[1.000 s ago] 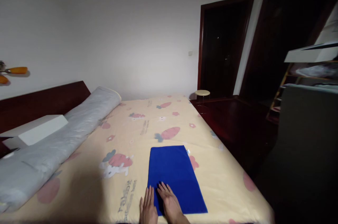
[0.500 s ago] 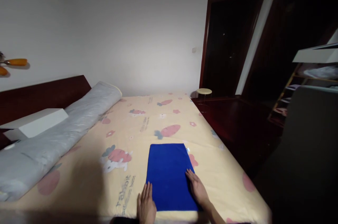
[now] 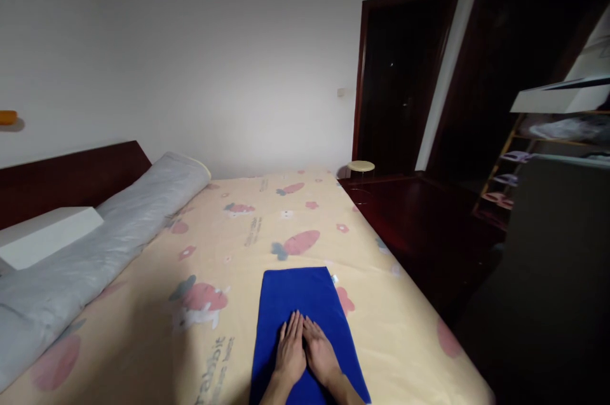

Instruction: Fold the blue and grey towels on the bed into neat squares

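A blue cloth (image 3: 298, 287) lies flat as a rectangle near the front edge of the bed, a small white tag showing on its right side. My left hand (image 3: 291, 346) rests palm down on the middle of the cloth, fingers stretched forward. Right beside it, my right hand (image 3: 319, 348) also lies flat on the cloth, its fingertips close against the left ones. Neither hand holds anything. The cloth's near edge is partly hidden by my forearms and the frame's bottom.
The bed's yellow sheet (image 3: 381, 316) has carrot and rabbit prints. A grey rolled bedding bundle (image 3: 138, 214) and a white box (image 3: 52, 236) lie by the dark headboard (image 3: 71, 176). Beyond the bed stand a round stool (image 3: 361, 166) and, at right, a shelf rack (image 3: 505, 170).
Both hands have moved inward from the cloth's left and right edges to its middle and now lie side by side. The view has turned slightly right.
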Demonstrator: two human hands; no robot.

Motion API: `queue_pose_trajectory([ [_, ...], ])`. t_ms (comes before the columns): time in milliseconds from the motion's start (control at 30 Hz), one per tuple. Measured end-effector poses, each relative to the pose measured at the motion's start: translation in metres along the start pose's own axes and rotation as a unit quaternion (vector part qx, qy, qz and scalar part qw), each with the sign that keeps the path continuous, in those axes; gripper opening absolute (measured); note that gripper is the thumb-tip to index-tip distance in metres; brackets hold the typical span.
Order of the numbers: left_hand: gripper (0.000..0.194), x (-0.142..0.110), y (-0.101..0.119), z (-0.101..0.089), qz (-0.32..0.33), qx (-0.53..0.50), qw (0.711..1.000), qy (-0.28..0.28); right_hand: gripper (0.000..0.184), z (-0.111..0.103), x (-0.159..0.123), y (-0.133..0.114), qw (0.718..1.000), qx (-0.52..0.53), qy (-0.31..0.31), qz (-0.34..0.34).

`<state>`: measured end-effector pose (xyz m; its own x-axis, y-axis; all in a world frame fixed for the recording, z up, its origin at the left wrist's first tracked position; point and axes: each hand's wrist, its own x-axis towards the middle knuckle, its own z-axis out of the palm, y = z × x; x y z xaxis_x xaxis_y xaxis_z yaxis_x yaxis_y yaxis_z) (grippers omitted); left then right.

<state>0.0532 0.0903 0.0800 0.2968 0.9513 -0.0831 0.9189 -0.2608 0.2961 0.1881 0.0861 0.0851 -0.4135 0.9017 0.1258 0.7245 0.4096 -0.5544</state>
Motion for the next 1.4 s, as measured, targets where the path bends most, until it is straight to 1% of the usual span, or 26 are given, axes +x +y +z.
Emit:
queue_pose_trajectory([
  [33,0.078,0.001,-0.005,-0.005,0.002,-0.003,1.000,-0.010,0.065,0.000,0.001,0.006,1.000,0.003,-0.005,-0.003],
  [100,0.078,-0.001,-0.023,-0.017,-0.026,0.006,1.000,-0.016,0.063,-0.004,0.000,0.028,1.000,0.001,0.000,0.001],
  [200,0.073,-0.015,-0.062,-0.037,-0.104,0.050,0.993,0.009,0.057,-0.017,-0.011,0.075,0.998,-0.010,0.057,0.040],
  [267,0.070,-0.025,-0.086,-0.045,-0.130,0.078,0.988,0.018,0.054,-0.025,-0.018,0.103,0.994,-0.021,0.093,0.060],
  [333,0.069,-0.031,-0.099,-0.048,-0.143,0.098,0.984,0.033,0.052,-0.029,-0.022,0.119,0.991,-0.037,0.105,0.070],
  [367,0.068,-0.032,-0.101,-0.048,-0.146,0.104,0.983,0.048,0.052,-0.030,-0.022,0.121,0.990,-0.045,0.106,0.075],
  [433,0.068,-0.027,-0.094,-0.047,-0.139,0.108,0.980,0.088,0.055,-0.027,-0.016,0.111,0.990,-0.057,0.107,0.078],
  [500,0.071,-0.016,-0.076,-0.045,-0.108,0.094,0.983,0.111,0.059,-0.020,-0.006,0.088,0.992,-0.057,0.096,0.062],
  [533,0.072,-0.009,-0.064,-0.044,-0.087,0.081,0.987,0.109,0.062,-0.016,0.001,0.073,0.994,-0.053,0.084,0.047],
  [633,0.077,0.012,-0.030,-0.038,-0.032,0.028,0.997,0.063,0.064,-0.004,0.020,0.031,0.999,-0.031,0.024,0.004],
  [700,0.079,0.022,-0.015,-0.034,-0.019,-0.003,0.999,0.026,0.062,0.001,0.030,0.015,1.000,-0.016,-0.006,-0.009],
  [733,0.079,0.026,-0.012,-0.031,-0.017,-0.013,1.000,0.012,0.061,0.002,0.034,0.012,1.000,-0.011,-0.017,-0.018],
  [800,0.076,0.031,-0.014,-0.028,-0.014,-0.019,1.000,0.002,0.060,0.001,0.037,0.018,0.999,-0.009,-0.028,-0.043],
  [867,0.072,0.031,-0.027,-0.026,-0.016,-0.002,1.000,0.019,0.059,-0.005,0.036,0.038,0.998,-0.024,-0.021,-0.058],
  [933,0.068,0.028,-0.048,-0.026,-0.029,0.029,0.998,0.050,0.055,-0.015,0.031,0.065,0.998,-0.050,0.008,-0.030],
  [1033,0.063,0.021,-0.079,-0.026,-0.050,0.075,0.992,0.089,0.051,-0.031,0.020,0.107,0.993,-0.085,0.061,0.046],
  [1100,0.062,0.018,-0.091,-0.027,-0.046,0.092,0.990,0.094,0.051,-0.039,0.017,0.124,0.990,-0.101,0.068,0.065],
  [1133,0.062,0.018,-0.093,-0.027,-0.044,0.098,0.990,0.094,0.051,-0.041,0.017,0.127,0.989,-0.109,0.065,0.069],
  [1167,0.061,0.019,-0.093,-0.028,-0.043,0.102,0.989,0.096,0.053,-0.042,0.018,0.126,0.989,-0.116,0.062,0.069],
  [1233,0.057,0.025,-0.084,-0.028,-0.046,0.105,0.987,0.110,0.058,-0.041,0.026,0.112,0.989,-0.120,0.061,0.064],
  [1300,0.055,0.036,-0.068,-0.028,-0.039,0.094,0.988,0.120,0.064,-0.035,0.038,0.087,0.992,-0.108,0.050,0.039],
  [1400,0.061,0.054,-0.040,-0.024,0.021,0.062,0.993,0.099,0.067,-0.021,0.056,0.044,0.997,-0.070,-0.012,-0.010],
])
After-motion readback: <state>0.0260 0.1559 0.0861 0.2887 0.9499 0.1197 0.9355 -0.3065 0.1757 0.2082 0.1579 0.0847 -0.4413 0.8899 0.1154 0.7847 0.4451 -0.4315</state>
